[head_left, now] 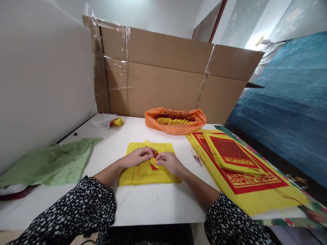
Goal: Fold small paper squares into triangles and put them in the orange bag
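Both hands meet over the middle of the white table (155,204). Between them stands a small folded piece of yellow paper with red print (153,164), tilted up, one yellow corner pointing away from me. My left hand (140,156) pinches its upper left side with bent fingers. From the other side, my right hand (169,162) grips it with thumb and forefinger. Beneath lies a flat yellow sheet (125,177) with crease lines, and a smaller yellow piece seems to rest on it. My fingers partly hide the folds.
An orange bag (176,129) holding several folded yellow pieces stands behind. Yellow sheets printed in red (255,185) are stacked at right, near red threads (197,158). A green cloth (63,163) and a plastic bag (102,121) lie left. Cardboard (163,85) walls the back.
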Demonstrator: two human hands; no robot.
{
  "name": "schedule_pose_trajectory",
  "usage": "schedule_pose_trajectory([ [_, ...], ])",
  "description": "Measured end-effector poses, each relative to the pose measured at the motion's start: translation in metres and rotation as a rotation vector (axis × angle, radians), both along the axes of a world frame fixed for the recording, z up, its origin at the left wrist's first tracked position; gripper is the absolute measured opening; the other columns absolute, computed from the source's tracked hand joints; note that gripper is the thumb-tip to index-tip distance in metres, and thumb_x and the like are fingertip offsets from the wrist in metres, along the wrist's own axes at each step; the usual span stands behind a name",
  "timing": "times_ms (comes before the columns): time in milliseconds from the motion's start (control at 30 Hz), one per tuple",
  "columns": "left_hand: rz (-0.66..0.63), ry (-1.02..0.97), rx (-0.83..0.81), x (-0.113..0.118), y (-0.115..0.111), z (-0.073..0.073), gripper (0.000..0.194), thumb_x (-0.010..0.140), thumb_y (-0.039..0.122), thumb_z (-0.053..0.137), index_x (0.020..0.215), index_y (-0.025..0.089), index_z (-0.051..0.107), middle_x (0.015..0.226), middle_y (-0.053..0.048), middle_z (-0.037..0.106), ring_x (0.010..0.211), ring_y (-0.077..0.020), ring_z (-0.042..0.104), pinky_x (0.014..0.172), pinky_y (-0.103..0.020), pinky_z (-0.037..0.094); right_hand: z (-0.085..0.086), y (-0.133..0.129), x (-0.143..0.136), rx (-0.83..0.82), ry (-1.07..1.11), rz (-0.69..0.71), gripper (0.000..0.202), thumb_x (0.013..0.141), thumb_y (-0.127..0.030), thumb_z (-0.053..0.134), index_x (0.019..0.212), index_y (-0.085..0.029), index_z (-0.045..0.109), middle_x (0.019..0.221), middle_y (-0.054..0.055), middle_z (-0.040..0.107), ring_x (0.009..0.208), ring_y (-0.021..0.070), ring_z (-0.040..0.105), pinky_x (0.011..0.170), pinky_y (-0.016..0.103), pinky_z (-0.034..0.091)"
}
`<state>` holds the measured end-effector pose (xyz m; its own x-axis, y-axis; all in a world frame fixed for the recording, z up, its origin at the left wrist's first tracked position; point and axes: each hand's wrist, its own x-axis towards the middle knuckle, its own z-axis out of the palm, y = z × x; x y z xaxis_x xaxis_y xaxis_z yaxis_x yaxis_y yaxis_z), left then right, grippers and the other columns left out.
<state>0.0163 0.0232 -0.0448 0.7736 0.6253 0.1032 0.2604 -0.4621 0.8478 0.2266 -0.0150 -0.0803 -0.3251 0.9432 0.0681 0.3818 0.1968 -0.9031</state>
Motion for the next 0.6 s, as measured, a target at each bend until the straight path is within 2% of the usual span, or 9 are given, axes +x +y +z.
schedule_pose_trajectory([
  [100,0.092,-0.058,0.022,0.005,0.004,-0.007,0.027,0.085,0.037,0.062,0.069,0.015,0.063,0.11,-0.009,0.067,0.102,-0.0216,0.062,0.092,-0.033,0.046,0.004,-0.001,-0.002,0.029,-0.033,-0.022,0.01,0.08,-0.023,0.063,0.087,-0.016,0.066,0.071,-0.002,0.065,0.064,0.0133,0.059,0.064,0.025,0.046],
  [167,0.138,-0.06,0.064,0.008,0.005,-0.013,0.028,0.082,0.037,0.066,0.064,0.016,0.062,0.104,-0.008,0.068,0.096,-0.0211,0.064,0.088,-0.032,0.047,0.008,-0.013,-0.004,0.19,-0.127,-0.07,0.015,0.084,-0.022,0.06,0.097,-0.017,0.066,0.079,0.001,0.067,0.072,0.0157,0.061,0.07,0.028,0.048],
  [267,0.195,-0.023,0.154,0.01,0.006,-0.021,0.023,0.08,0.034,0.069,0.064,0.017,0.065,0.104,-0.007,0.069,0.095,-0.0212,0.064,0.086,-0.032,0.048,0.009,-0.042,-0.008,0.521,-0.39,-0.078,0.023,0.089,-0.02,0.056,0.11,-0.016,0.066,0.108,0.01,0.067,0.101,0.0229,0.06,0.091,0.039,0.046],
  [333,0.223,0.0,0.209,0.01,0.007,-0.024,0.021,0.079,0.032,0.07,0.065,0.018,0.065,0.111,-0.008,0.067,0.101,-0.0223,0.063,0.089,-0.033,0.048,0.001,-0.063,-0.013,0.629,-0.564,-0.047,0.033,0.091,-0.022,0.056,0.122,-0.013,0.061,0.128,0.015,0.06,0.121,0.028,0.051,0.102,0.046,0.04],
  [400,0.241,0.013,0.232,0.009,0.009,-0.026,0.019,0.078,0.031,0.071,0.065,0.018,0.065,0.119,-0.008,0.065,0.105,-0.023,0.062,0.091,-0.034,0.048,-0.008,-0.08,-0.02,0.619,-0.686,-0.052,0.053,0.09,-0.034,0.06,0.137,-0.01,0.05,0.143,0.017,0.047,0.136,0.0306,0.038,0.109,0.049,0.035],
  [467,0.249,0.027,0.236,0.009,0.011,-0.026,0.019,0.077,0.031,0.071,0.065,0.018,0.065,0.121,-0.008,0.064,0.106,-0.0235,0.062,0.091,-0.034,0.048,-0.016,-0.091,-0.027,0.542,-0.752,-0.079,0.072,0.088,-0.046,0.06,0.145,-0.009,0.038,0.151,0.016,0.034,0.142,0.0304,0.027,0.112,0.049,0.031],
  [600,0.249,0.047,0.244,0.011,0.014,-0.024,0.018,0.077,0.03,0.07,0.065,0.018,0.065,0.116,-0.008,0.066,0.103,-0.0233,0.063,0.091,-0.035,0.048,-0.018,-0.096,-0.038,0.395,-0.753,-0.131,0.082,0.088,-0.06,0.05,0.15,-0.011,0.027,0.156,0.013,0.02,0.145,0.0277,0.017,0.116,0.046,0.025],
])
